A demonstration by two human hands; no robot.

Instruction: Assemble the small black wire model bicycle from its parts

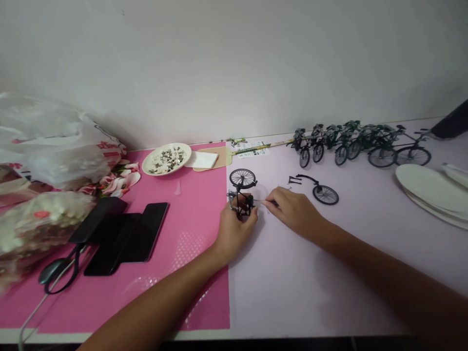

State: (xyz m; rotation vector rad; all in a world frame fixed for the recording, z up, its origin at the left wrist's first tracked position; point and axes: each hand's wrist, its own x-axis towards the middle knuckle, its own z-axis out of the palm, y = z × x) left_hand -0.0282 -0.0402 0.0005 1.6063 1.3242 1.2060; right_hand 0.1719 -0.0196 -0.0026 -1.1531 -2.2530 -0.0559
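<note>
My left hand [234, 234] grips a partly assembled black model bicycle [239, 195], its spoked wheel pointing away from me. From the right, my right hand [290, 207] pinches a thin metal rod [259, 201], perhaps a small screwdriver. The rod's tip meets or nearly meets the dark middle of the bicycle; I cannot tell which. Beyond my right hand lies a loose wheel [325, 194] joined to a curved black mudguard [307, 177]. Beside it rests a small black bracket part [294, 180]. Tiny parts near my right fingers are too small to name.
Several finished model bicycles [380, 146] stand along the wall. White plates [435, 190] are at the right. A plate of small parts [167, 159] sits at the back left, near a white pad [203, 160]. Phones [146, 234] and plastic bags [54, 141] occupy the left.
</note>
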